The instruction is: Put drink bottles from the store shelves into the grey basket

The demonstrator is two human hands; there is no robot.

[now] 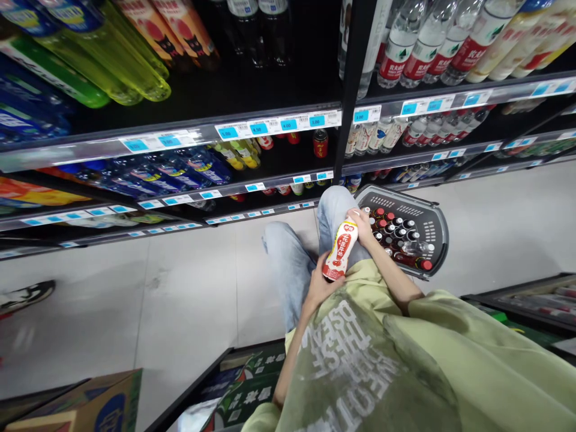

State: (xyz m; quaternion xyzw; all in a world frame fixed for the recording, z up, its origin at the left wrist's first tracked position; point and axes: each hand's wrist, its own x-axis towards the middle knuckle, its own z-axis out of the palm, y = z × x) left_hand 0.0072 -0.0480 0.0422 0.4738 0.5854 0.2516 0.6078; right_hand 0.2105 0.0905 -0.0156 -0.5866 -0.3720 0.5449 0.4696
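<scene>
Our left hand [320,284] curls its fingers round the bottle [341,249] at its base, our right hand [360,228] closes its fingers about the neck, likely to steady it; beyond the right fingers stands the basket [438,231], farther off, the shelf [288,90]

Free passage: tiled floor [189,288] left of the bent knees [282,243]. Obstacles: loaded shopping basket [440,231], right; beverage shelving [279,93], far.

Btl [341,249] in LH [319,285] & RH [361,226]
</scene>
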